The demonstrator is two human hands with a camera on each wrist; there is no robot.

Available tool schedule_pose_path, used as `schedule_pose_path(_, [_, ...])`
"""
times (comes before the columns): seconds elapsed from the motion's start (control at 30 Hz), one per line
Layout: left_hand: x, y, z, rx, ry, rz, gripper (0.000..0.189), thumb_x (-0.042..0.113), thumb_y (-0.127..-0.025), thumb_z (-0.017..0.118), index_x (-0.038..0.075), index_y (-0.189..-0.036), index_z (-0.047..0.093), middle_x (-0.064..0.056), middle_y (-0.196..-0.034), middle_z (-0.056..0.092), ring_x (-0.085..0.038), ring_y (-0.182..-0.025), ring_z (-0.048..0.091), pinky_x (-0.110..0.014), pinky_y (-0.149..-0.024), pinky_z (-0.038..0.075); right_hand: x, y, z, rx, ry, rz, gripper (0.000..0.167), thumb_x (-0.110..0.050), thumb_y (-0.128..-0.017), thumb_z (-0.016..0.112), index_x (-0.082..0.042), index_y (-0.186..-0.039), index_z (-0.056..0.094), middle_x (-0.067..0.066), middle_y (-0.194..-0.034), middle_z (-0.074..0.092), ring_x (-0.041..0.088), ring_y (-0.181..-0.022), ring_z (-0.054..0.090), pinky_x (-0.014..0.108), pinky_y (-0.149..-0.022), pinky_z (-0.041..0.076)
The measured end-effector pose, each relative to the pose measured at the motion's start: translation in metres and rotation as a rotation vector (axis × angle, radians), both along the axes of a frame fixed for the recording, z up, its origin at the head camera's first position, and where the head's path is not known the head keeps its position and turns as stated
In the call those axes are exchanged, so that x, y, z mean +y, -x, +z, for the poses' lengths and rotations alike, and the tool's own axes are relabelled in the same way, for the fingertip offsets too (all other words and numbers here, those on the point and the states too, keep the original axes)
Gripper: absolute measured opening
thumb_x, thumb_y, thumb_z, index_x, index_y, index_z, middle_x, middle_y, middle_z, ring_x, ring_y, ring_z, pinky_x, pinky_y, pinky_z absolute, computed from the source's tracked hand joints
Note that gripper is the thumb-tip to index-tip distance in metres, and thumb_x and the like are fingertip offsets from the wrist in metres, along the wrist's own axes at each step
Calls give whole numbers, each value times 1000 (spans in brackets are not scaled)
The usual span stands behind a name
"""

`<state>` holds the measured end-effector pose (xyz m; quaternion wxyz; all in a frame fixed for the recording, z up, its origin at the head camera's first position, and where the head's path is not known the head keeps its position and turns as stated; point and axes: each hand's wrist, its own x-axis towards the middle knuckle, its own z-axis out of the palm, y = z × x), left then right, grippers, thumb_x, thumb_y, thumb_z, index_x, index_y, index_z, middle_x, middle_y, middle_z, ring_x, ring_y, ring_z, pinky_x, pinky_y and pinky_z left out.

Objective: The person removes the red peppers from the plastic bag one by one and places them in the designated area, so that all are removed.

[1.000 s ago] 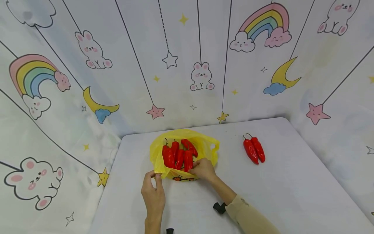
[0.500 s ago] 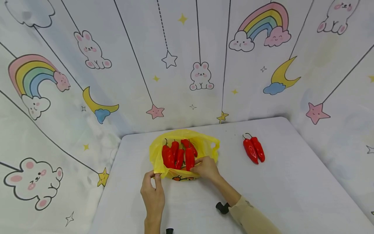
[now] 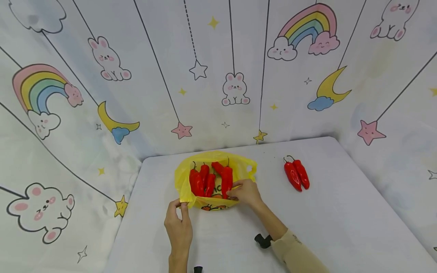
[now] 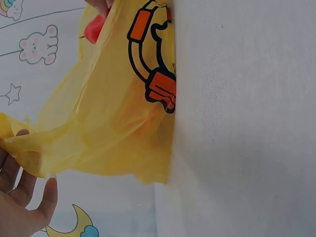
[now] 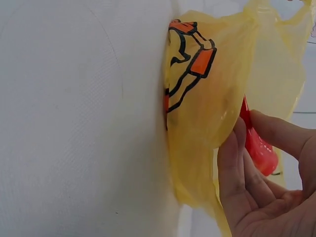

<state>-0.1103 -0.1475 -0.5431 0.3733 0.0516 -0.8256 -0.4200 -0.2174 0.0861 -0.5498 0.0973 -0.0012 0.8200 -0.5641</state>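
A yellow plastic bag (image 3: 246,172) lies with its mouth open on the white table, several red chili peppers (image 3: 197,183) inside it. My left hand (image 3: 179,223) pinches the bag's left rim; the left wrist view has its fingers (image 4: 48,197) at the translucent plastic. At the bag's right side, my right hand (image 3: 247,192) holds one red chili pepper (image 3: 227,180) by its lower end, stem pointing away. Thumb and fingertips close on that pepper (image 5: 259,148) in the right wrist view, where the bag's edge partly covers it.
Two more red chili peppers (image 3: 296,174) lie side by side on the table (image 3: 327,212), right of the bag. A black object (image 3: 263,241) shows beside the right forearm. A cartoon-printed backdrop (image 3: 211,113) stands behind the table.
My right hand has shifted slightly right and the held chili pepper has moved right and up inside the bag, uncovering print on the bag. The left hand stays at the rim.
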Motion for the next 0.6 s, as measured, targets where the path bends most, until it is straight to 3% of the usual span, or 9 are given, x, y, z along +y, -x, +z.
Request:
schedule_pose_path(0.27, [1, 0, -1, -8, -6, -4, 10, 9, -104, 64, 1, -109, 68, -7, -103, 73, -18, -95, 68, -17, -82, 48, 7, -1, 3, -29, 63, -14, 42, -15, -82, 90, 7, -113, 71, 9, -79, 77, 26, -69, 76, 35, -64, 62])
schedule_pose_path(0.6, [1, 0, -1, 12, -3, -17, 10, 7, -104, 63, 0, -109, 67, -7, -101, 73, -17, -93, 67, -10, -82, 45, 16, -9, 9, -76, 88, -11, 38, -16, -83, 89, 4, -111, 73, 9, -81, 78, 26, -71, 76, 45, -73, 63])
